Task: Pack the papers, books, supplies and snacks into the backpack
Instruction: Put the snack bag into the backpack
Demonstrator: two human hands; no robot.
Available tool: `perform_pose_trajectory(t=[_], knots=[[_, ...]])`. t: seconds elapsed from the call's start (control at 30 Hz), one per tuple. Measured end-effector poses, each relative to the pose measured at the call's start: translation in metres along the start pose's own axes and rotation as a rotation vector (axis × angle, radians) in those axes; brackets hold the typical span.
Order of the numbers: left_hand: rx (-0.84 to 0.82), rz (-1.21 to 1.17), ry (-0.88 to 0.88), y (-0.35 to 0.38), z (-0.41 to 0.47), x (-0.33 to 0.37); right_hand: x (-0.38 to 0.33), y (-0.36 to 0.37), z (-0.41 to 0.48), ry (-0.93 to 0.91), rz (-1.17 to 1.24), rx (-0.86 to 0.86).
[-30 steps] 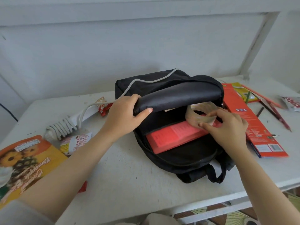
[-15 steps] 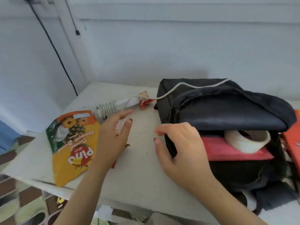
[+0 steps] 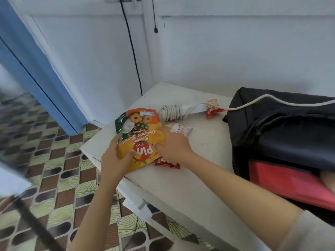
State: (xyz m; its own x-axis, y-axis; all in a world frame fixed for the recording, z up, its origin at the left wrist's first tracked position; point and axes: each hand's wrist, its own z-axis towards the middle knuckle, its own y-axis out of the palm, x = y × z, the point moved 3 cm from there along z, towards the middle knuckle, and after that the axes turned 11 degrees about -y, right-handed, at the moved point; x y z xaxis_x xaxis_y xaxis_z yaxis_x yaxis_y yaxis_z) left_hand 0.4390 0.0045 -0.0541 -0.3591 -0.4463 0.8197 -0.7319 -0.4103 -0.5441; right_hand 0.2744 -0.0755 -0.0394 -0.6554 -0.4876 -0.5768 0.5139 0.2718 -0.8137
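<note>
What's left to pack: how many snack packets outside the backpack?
4: biscuit bag, held; red packet beneath it; white packet beside it; far red packet by backpack. Others may be hidden.
</note>
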Motion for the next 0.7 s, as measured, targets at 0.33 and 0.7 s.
perform_pose_trajectory(t=[0.33, 0.7], knots=[[-0.032, -0.673, -0.075, -0.007, -0.005, 0.026, -0.015, -0.023, -0.010, 0.065, 1.114, 0.332], [0.223, -0.679, 0.295, -0.020, -0.044, 0.092, -0.058, -0.041, -0.035, 0.208, 1.807, 0.539]])
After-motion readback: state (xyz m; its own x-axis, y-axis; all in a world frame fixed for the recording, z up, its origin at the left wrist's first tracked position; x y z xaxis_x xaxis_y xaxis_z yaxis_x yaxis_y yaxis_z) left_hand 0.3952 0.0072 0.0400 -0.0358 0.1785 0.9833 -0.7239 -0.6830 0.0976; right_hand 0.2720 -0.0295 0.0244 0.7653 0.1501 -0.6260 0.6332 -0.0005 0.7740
